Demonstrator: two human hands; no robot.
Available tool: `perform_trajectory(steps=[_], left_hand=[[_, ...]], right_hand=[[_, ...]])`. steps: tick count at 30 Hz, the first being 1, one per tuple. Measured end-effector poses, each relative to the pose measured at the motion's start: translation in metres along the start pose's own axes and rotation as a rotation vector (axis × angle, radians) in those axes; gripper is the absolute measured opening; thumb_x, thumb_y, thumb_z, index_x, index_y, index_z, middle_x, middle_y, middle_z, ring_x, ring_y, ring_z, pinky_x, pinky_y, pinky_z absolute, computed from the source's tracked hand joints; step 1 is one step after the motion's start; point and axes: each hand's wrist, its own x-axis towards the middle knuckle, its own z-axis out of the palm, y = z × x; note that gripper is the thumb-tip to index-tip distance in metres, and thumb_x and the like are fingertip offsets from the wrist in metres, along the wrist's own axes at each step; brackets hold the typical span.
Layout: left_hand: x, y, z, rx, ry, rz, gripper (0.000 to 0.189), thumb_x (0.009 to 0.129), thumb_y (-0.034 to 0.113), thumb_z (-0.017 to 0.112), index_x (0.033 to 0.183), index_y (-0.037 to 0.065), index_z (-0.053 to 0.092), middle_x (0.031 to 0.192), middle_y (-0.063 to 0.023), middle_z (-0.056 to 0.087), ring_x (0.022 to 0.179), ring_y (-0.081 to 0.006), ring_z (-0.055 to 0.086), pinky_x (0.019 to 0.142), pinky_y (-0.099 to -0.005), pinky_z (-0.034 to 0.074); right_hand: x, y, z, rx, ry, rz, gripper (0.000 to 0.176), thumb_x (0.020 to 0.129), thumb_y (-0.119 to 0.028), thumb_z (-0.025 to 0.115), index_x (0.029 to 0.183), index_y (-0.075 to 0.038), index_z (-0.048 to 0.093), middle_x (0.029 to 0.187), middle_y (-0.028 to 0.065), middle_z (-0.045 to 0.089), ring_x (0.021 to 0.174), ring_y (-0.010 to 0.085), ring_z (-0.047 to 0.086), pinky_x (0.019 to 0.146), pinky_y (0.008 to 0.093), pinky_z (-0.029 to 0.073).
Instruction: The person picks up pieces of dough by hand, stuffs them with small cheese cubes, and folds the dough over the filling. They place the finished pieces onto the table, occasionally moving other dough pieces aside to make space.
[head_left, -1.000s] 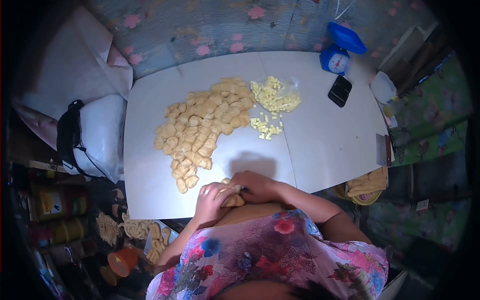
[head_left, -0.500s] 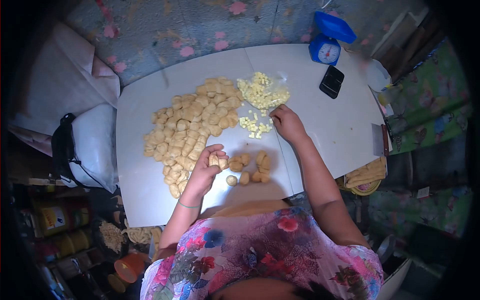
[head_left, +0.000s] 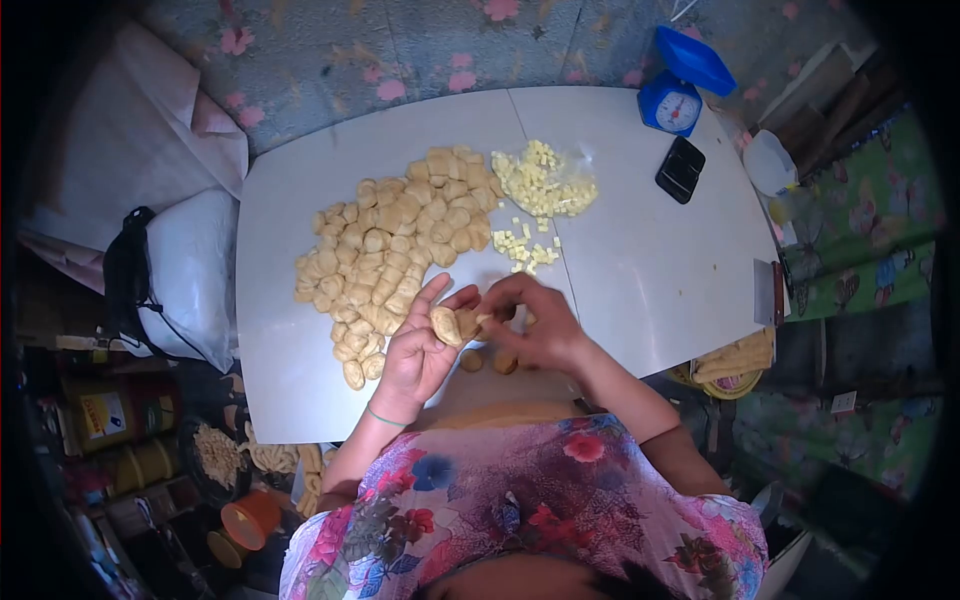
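Note:
My left hand [head_left: 413,362] holds a piece of dough [head_left: 446,326] between thumb and fingers, palm up over the near part of the table. Fingers of my right hand [head_left: 540,328] pinch at the dough beside it; whether they hold a cube too is hidden. Below the hands lie a few small dough balls [head_left: 471,360], partly covered by my right hand. Beyond my left hand spreads a large heap of dough pieces [head_left: 395,225]. Loose pale yellow cubes, perhaps cheese [head_left: 524,250], lie past my right hand, near a clear plastic bag [head_left: 545,185] filled with more.
On the white table [head_left: 640,270], a blue scale [head_left: 672,105] and a black phone-like object [head_left: 680,169] sit at the far right. A wide knife [head_left: 766,292] rests by the right edge. More dough [head_left: 735,356] is in a container off that edge. A white sack [head_left: 188,275] stands left.
My right hand has left the cubes by the bag and come back toward me, meeting my left hand at the dough. My left hand has shifted slightly. The view has tilted a little.

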Motion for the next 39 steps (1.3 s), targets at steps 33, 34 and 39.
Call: perform_trajectory(steps=[33, 34, 39], left_hand=[[-0.022, 0.013, 0.022, 0.142, 0.067, 0.052, 0.067, 0.077, -0.012, 0.037, 0.141, 0.005, 0.031, 0.127, -0.0192, 0.05, 0.121, -0.0315, 0.051, 0.099, -0.0432, 0.048], [-0.021, 0.01, 0.016, 0.139, 0.036, 0.033, 0.064, 0.077, -0.012, 0.039, 0.139, 0.004, 0.034, 0.123, -0.0188, 0.054, 0.12, -0.0307, 0.052, 0.1, -0.0433, 0.048], [-0.016, -0.003, 0.009, 0.27, 0.234, 0.166, 0.04, 0.083, -0.013, 0.044, 0.12, 0.001, 0.047, 0.107, -0.0154, 0.059, 0.112, -0.03, 0.058, 0.093, -0.0427, 0.053]], right_hand=[[-0.011, 0.043, 0.059, -0.241, 0.216, -0.734, 0.019, 0.087, -0.021, 0.061, 0.1, -0.007, 0.063, 0.12, 0.0145, 0.055, 0.101, 0.0315, 0.056, 0.088, 0.0419, 0.043], [-0.015, 0.041, 0.059, -0.142, 0.203, -0.715, 0.02, 0.087, -0.021, 0.062, 0.1, -0.007, 0.063, 0.121, 0.0153, 0.054, 0.102, 0.0319, 0.056, 0.088, 0.0422, 0.043], [-0.017, 0.065, 0.068, 0.035, 0.117, -0.627, 0.029, 0.083, -0.018, 0.068, 0.109, -0.008, 0.062, 0.125, 0.0154, 0.053, 0.109, 0.0301, 0.055, 0.092, 0.0414, 0.044]])
